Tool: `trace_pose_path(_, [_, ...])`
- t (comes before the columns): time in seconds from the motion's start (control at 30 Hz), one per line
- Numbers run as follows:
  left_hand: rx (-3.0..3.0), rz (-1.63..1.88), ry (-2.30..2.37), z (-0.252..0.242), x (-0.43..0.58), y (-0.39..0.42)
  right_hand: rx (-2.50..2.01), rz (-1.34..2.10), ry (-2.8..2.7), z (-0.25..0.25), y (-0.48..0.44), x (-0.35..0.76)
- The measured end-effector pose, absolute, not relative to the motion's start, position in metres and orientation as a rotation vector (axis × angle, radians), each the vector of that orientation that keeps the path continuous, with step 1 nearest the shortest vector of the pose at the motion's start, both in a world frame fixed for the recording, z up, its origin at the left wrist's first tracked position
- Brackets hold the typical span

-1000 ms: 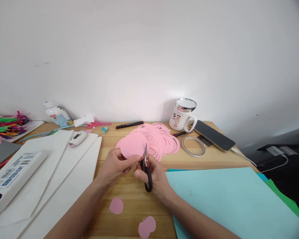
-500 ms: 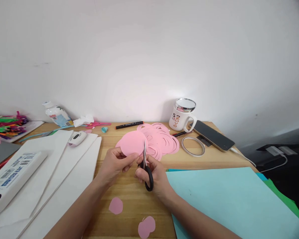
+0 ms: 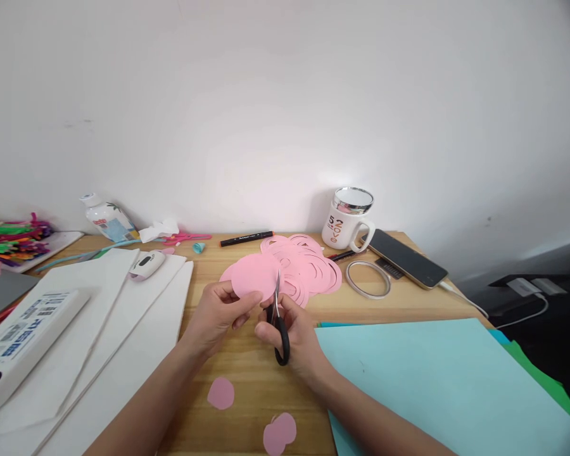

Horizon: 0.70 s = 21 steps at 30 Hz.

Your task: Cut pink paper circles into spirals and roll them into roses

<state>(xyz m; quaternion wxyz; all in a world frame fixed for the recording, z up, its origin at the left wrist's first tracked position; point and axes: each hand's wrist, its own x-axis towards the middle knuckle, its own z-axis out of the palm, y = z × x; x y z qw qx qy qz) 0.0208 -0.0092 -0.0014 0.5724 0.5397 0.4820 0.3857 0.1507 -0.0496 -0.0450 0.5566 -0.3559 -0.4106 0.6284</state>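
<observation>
Between the thumb and fingers of my left hand [image 3: 221, 310] is a rounded piece of pink paper [image 3: 253, 276], held up above the table. My right hand [image 3: 294, 335] grips black-handled scissors [image 3: 280, 339], blades pointing away from me at the paper's right edge. Just beyond them lies a heap of pink paper cut-outs [image 3: 318, 272] with curved slits and rings. Nearer to me, small pink paper petals [image 3: 221, 393] rest on the wooden table [image 3: 247, 354].
Left are white sheets [image 3: 147, 329] with a long white box [image 3: 28, 342]. At the back stand a bottle [image 3: 108, 218] and a mug [image 3: 344, 221], with a black marker [image 3: 246, 239] between. Right are a tape roll [image 3: 368, 280], a phone [image 3: 406, 258] and light-blue paper [image 3: 437, 380].
The pink paper in my left hand has tipped lower and looks flatter. My right thumb and the scissors handles have shifted slightly left, and the blades lean a little more to the right.
</observation>
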Motion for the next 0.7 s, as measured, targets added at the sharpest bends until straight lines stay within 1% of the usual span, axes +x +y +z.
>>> trace_pose_path(0.17, [1.248,0.914,1.113,-0.0008,0.0211,-0.0095,-0.826,1.438,-0.989,-0.0424,-0.0472,0.1524])
trace_pose_path(0.7, [1.263,0.959,1.097,-0.0057,0.018,-0.007,-0.885,1.473,-0.969,-0.0492,-0.0468,0.1515])
